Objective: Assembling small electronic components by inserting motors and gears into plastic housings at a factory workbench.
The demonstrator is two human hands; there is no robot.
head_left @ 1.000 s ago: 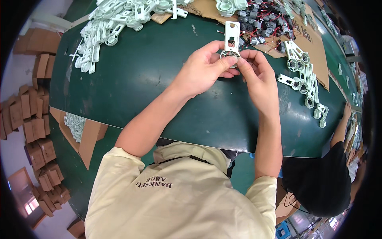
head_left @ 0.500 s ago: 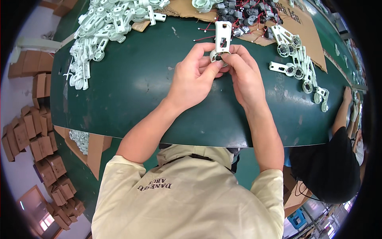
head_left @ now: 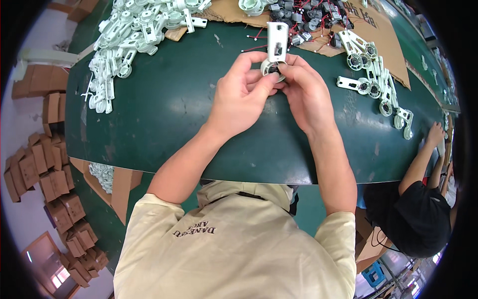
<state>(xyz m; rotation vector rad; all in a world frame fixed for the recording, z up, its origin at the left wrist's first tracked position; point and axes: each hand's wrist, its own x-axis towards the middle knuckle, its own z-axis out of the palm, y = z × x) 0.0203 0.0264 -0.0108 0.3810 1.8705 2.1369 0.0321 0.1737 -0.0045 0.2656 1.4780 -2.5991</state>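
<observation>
Between my two hands is a pale green plastic housing, its long slotted arm pointing away from me and its round end toward me. My left hand grips the round end from the left, thumb against the ring. From the other side my right hand holds the same ring, thumb and fingers bent over it. A dark part sits inside the ring, partly covered by my fingertips. Just beyond the housing lies a heap of small grey motors with red wires.
Many pale green housings are piled at the far left. More housings with dark centres lie at the right, beside flattened cardboard. A co-worker in black is at the right edge. An open carton stands below the table's left side.
The housing has tilted slightly and its slotted arm has shifted a little left. My fingers have shifted slightly on the ring. The co-worker's arm at the right has moved.
</observation>
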